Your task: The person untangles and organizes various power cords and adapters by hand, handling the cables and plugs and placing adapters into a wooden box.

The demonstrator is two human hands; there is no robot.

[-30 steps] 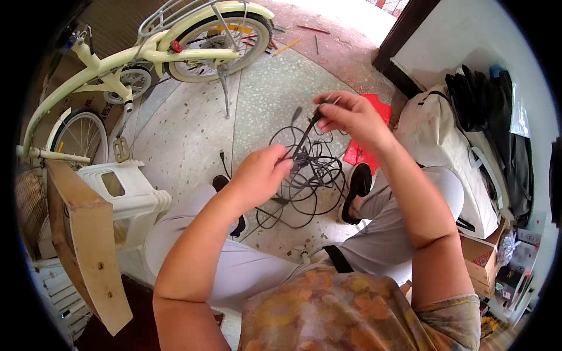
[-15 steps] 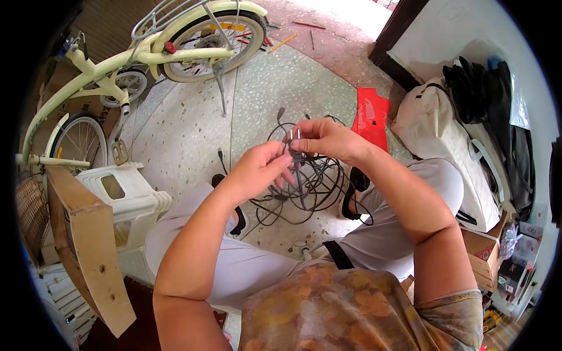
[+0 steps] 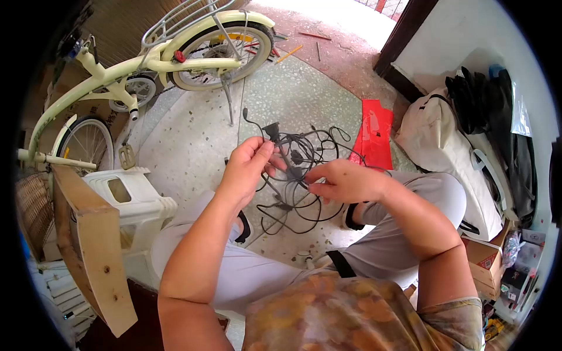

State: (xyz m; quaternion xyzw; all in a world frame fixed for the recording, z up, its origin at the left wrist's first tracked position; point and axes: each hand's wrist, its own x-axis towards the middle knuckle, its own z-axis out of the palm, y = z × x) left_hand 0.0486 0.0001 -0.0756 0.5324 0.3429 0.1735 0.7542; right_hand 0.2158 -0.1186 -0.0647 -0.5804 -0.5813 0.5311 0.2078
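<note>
Between my feet lies a tangle of black power cables (image 3: 319,202), looped over itself on the floor. My left hand (image 3: 249,167) is closed, thumb against forefinger, on a cable just below a black plug (image 3: 270,131) that points up and away. My right hand (image 3: 346,180) is low over the middle of the tangle. Its thumb and fingers close around a cable beside a dark connector (image 3: 297,174), though the fingertips partly hide the grip. One thin cable end (image 3: 245,112) sticks out past the left hand.
A cream bicycle (image 3: 158,63) stands at the upper left, near a white plastic stool (image 3: 126,190) and a wooden board (image 3: 99,263). Red plastic (image 3: 376,131) lies beyond my right knee, with a large white bag (image 3: 436,146) beside it. Pencils (image 3: 288,54) are scattered near the doorway.
The two hands have moved apart. My right hand has let go of the pronged plug and come down into the cables; my left hand now grips the cable by a plug. The view has shifted slightly.
</note>
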